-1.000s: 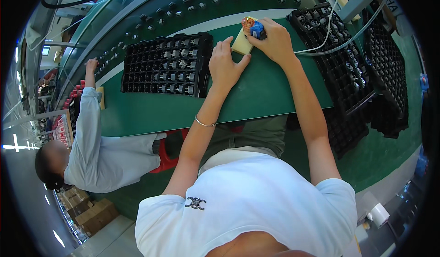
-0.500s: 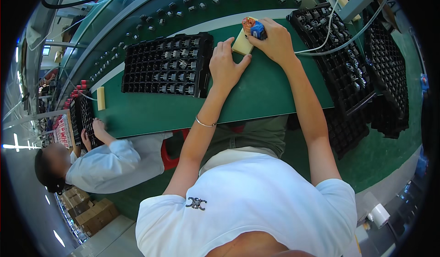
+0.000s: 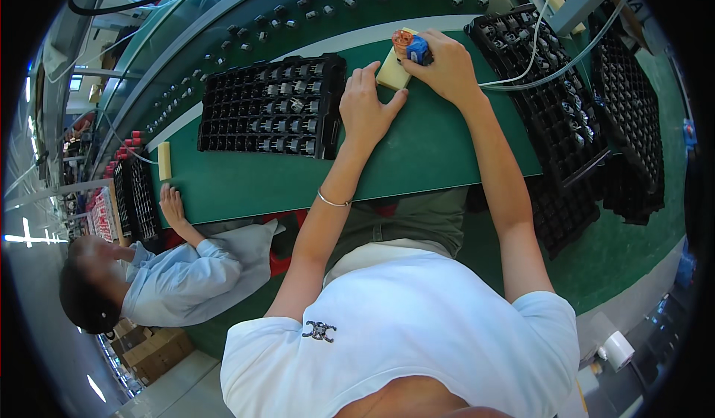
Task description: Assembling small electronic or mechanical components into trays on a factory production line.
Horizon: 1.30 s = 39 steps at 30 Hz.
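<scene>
At the far middle of the green tabletop, my right hand [image 3: 447, 66] is closed round a small, rounded orange-and-blue object [image 3: 412, 48]; its exact kind does not show. This object sits at the upper end of a pale yellow block [image 3: 392, 73], and whether it touches the block I cannot tell. My left hand [image 3: 367, 109] rests just left of the block, fingers stretched and thumb apart, holding nothing. A black tray [image 3: 261, 136] with rows of pockets stands left of that hand, several small metal-pronged parts in its right-hand pockets.
Small metal parts [image 3: 290, 24] are scattered on a green surface beyond the table. More black trays [image 3: 544, 116] lie at the right, with pale cables [image 3: 538, 80] crossing them. A co-worker [image 3: 182, 276] sits at the left, near another yellow block [image 3: 164, 161].
My hands stay almost in place; the orange top of the held object looks more blurred. The co-worker has leaned back, and one of their hands now lies at the table's left edge.
</scene>
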Each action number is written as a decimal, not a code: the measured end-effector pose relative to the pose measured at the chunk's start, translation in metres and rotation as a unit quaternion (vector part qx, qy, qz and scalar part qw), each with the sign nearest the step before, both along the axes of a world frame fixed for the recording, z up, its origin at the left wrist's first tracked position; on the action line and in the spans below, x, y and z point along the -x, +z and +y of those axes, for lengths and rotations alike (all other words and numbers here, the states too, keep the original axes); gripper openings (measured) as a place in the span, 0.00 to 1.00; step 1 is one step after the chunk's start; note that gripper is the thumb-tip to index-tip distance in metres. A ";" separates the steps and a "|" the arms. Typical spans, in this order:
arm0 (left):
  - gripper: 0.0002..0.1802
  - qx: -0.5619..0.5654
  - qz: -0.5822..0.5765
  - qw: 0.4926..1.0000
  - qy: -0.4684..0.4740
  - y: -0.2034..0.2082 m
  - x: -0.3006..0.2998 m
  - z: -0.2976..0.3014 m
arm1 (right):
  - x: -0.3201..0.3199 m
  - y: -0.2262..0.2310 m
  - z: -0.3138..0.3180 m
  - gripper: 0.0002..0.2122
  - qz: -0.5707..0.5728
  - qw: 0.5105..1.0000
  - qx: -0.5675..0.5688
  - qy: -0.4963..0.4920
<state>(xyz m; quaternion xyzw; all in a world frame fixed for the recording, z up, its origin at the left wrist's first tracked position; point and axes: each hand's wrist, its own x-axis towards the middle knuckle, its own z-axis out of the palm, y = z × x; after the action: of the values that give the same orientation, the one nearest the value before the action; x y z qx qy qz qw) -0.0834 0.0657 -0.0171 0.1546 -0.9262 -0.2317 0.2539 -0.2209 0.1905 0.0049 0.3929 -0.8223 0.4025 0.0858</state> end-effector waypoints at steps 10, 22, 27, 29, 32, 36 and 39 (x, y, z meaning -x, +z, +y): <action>0.33 0.012 0.014 1.000 0.003 -0.002 0.000 -0.001 | 0.002 -0.003 -0.002 0.19 0.025 1.000 0.009 -0.016; 0.32 0.009 0.011 1.000 0.003 -0.001 0.000 0.000 | -0.002 0.002 -0.001 0.18 0.021 1.000 0.006 -0.001; 0.32 0.011 0.009 1.000 0.005 -0.002 0.000 0.001 | -0.002 0.001 -0.001 0.18 0.017 1.000 0.004 0.001; 0.32 0.012 0.009 1.000 0.003 -0.002 0.001 0.001 | -0.002 0.001 -0.001 0.18 0.018 1.000 0.007 -0.001; 0.32 0.008 0.003 1.000 0.006 -0.001 0.001 0.001 | -0.002 0.000 0.000 0.18 0.017 1.000 0.012 -0.001; 0.32 0.004 0.001 1.000 0.007 0.000 0.001 0.001 | -0.002 -0.001 -0.001 0.18 0.020 1.000 0.014 -0.002; 0.32 0.003 0.001 1.000 0.007 -0.001 0.001 0.001 | -0.002 -0.001 -0.001 0.18 0.019 1.000 0.011 -0.002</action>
<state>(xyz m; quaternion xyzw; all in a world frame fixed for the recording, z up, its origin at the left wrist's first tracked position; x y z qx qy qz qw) -0.0842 0.0666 -0.0182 0.1601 -0.9256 -0.2273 0.2566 -0.2189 0.1896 0.0041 0.3978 -0.8167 0.4042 0.1069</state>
